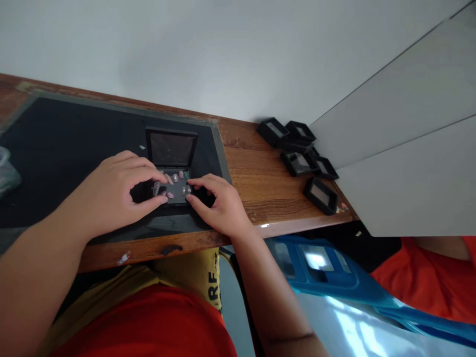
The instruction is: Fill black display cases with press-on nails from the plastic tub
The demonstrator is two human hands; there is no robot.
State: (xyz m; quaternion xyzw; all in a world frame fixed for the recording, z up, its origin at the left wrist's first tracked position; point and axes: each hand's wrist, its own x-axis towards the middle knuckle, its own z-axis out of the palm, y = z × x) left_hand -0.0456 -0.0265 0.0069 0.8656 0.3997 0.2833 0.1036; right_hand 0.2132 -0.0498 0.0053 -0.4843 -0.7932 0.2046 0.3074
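A small black box (pixel 177 202) lies on the dark mat with its lid (pixel 171 148) raised; the lid has a clear window. Inside sit several small pink and clear pieces that look like press-on nails (pixel 176 177). My left hand (pixel 119 191) reaches over the box's left side, thumb and index finger apart, with a clear nail piece (pixel 156 188) between them. On the right edge, my right hand (pixel 219 203) has its thumb and index fingertips apart beside small nails (pixel 189 190). Neither hand visibly grips a piece. The left side of the box is partly hidden by my fingers.
Several black windowed boxes (pixel 322 195) are grouped at the wooden table's right end (pixel 256 173), against the white wall. A clear plastic bag (pixel 8 173) lies at the mat's far left. A blue plastic chair (pixel 330 267) and a person in an orange garment (pixel 427 277) are at right.
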